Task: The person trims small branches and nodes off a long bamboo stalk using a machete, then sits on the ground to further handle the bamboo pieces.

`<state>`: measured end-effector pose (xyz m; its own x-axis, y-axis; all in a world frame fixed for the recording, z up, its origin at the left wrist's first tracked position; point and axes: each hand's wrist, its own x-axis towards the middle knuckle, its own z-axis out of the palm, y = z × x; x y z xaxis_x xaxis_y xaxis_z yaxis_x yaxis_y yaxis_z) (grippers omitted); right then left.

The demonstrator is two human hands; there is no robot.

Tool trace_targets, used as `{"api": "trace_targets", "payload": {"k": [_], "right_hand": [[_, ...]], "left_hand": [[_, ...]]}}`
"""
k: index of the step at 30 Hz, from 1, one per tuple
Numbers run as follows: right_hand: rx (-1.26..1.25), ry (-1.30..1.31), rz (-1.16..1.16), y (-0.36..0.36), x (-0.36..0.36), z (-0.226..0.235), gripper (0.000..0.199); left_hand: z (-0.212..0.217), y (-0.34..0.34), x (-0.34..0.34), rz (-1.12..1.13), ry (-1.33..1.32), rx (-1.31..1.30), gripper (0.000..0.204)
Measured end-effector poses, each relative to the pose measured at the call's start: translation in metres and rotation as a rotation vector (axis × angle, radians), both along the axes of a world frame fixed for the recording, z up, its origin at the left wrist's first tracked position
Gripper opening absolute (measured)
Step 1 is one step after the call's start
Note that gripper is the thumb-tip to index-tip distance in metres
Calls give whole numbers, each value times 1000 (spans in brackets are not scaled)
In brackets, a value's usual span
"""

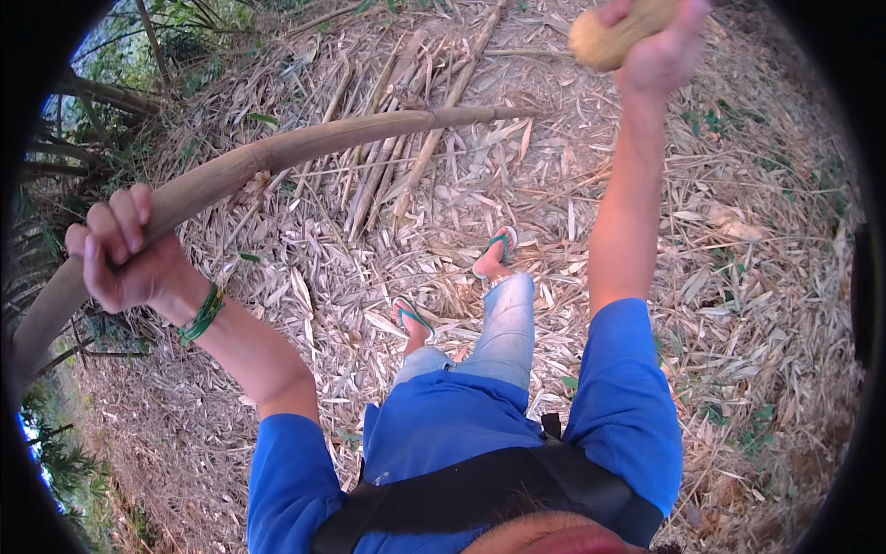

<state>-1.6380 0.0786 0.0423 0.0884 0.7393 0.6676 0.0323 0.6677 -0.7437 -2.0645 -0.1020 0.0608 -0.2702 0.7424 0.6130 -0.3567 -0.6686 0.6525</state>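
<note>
My left hand (138,249) is wrapped round a bamboo pole (305,143), a thick brown stem that looks curved across the view. The pole runs from the left rim over to a thinner end at upper centre, raised off the ground. A green band circles my left wrist. High at the upper right, my right hand (660,55) grips a thick, rounded, yellowish wooden handle (609,42). Motion smears this hand, and the upper edge of the picture cuts off whatever the handle belongs to. The handle and the pole are apart.
Several cut bamboo poles (374,175) lie on the ground ahead. Dry leaves (738,305) cover the ground around my feet, which are in green-strapped flip-flops (411,314). Standing bamboo stems (115,97) and green growth crowd the left side.
</note>
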Motion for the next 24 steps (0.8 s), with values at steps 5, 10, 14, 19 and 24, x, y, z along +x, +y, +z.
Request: {"api": "trace_targets", "payload": {"k": [5,10,14,19,24], "right_hand": [[-372,-143,-344,-15,-24,-250,62],[-1541,-880,123,-204,-47,-526,71],[-1834,-311,174,-279,-85,-534,73],[-1732,-48,103,-272,-66,-457,62],[-1411,88,79,-227,-49,-400,38]], "left_hand": [[5,-6,-10,-78,42,-16,17],[-119,45,89,227,721,-439,11],[-157,37,100,75,707,-788,17],[-145,23,40,248,825,-800,25],[-101,8,3,467,672,-650,17]]}}
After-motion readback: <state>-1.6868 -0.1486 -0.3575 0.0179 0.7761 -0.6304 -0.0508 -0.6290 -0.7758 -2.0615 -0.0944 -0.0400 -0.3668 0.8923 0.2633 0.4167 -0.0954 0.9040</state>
